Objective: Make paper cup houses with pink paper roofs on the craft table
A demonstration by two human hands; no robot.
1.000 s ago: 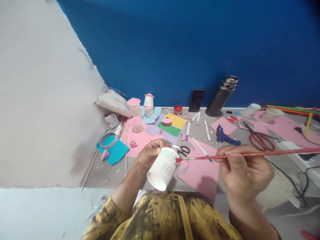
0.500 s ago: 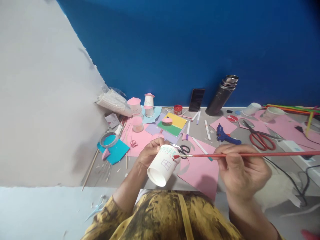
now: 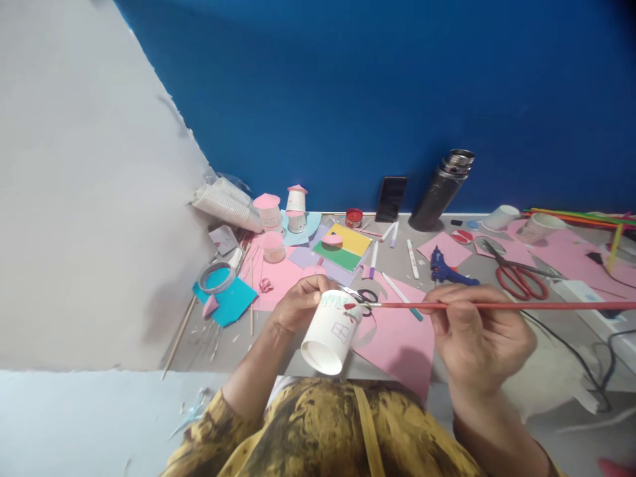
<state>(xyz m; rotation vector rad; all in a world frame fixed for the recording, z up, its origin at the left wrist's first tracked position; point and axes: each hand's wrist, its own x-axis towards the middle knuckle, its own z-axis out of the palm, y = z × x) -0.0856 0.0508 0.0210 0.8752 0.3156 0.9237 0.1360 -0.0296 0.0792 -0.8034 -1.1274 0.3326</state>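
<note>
Scissors (image 3: 368, 294) lie just beyond the cup (image 3: 324, 341), crossed in view by the brush (image 3: 415, 305), with pink paper (image 3: 397, 361) to the right and a phone (image 3: 391, 199) and flask (image 3: 437, 195) at the far wall (image 3: 348, 99). White and tilted, open end to the near side, the cup carries green strokes, red marks and a drawn window, held at its far end by the left hand (image 3: 302, 303), while the right hand (image 3: 481, 338) pinches the brush. Compared with half a second ago, the cup is slightly more right.
</note>
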